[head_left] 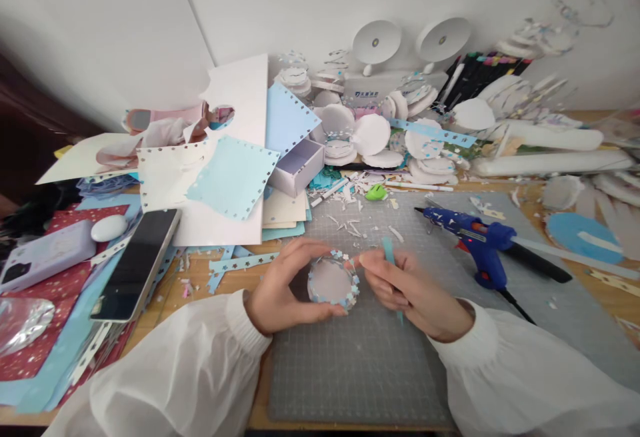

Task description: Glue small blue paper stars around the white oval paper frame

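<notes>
Left hand [280, 287] around paper ring [333, 282], far rim hidden.

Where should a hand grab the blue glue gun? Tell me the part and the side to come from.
Grip the glue gun by its blue handle, which points down toward the person, and come in from the near right side. The nozzle points left toward the grey cutting mat, so that end is best avoided; the cord trails off below the handle.

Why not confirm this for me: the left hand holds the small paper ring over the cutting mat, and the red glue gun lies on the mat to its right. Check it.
Not quite. The glue gun is blue, not red, as the head view shows. The rest holds: the left hand holds the small paper ring over the cutting mat, and the gun lies on the mat to its right.
</notes>
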A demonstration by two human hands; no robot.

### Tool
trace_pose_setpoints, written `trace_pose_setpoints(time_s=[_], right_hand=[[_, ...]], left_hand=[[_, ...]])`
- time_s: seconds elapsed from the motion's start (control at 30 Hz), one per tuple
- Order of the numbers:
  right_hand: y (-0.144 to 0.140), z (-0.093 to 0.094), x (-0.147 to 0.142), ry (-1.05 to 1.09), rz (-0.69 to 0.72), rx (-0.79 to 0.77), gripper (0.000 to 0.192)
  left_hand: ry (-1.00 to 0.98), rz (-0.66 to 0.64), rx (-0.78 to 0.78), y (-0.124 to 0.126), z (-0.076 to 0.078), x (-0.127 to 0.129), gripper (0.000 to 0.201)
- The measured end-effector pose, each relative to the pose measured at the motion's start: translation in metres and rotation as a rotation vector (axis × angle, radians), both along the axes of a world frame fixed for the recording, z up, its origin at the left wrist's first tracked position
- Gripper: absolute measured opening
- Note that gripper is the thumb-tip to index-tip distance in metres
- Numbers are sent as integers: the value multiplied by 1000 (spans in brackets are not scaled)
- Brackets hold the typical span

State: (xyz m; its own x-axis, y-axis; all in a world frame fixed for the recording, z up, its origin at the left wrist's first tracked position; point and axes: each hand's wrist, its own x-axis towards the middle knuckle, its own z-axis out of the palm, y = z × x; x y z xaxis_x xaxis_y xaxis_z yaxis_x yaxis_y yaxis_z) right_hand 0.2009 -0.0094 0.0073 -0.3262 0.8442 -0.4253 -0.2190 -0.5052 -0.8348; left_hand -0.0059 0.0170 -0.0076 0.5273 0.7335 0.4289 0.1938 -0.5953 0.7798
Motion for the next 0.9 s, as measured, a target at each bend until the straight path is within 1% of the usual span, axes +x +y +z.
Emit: trace_pose_setpoints(time_s=[0.27, 0.4, 0.5, 0.63, 0.9], right_hand=[[4, -4, 1, -20, -136, 33, 24], [3, -5, 1, -4, -109, 47, 24], [3, -4, 2, 26, -79, 28, 24], [3, -2, 4, 76, -97, -11, 27], [8, 1, 10, 259, -120, -80, 33]], left_hand=[[-9, 0, 32, 0, -1, -1, 59], [-15, -9, 22, 0, -1, -2, 57], [-7, -1, 6, -1, -4, -2, 59], [4, 8, -40, -2, -6, -2, 62], [-21, -32, -88, -3, -4, -4, 60]])
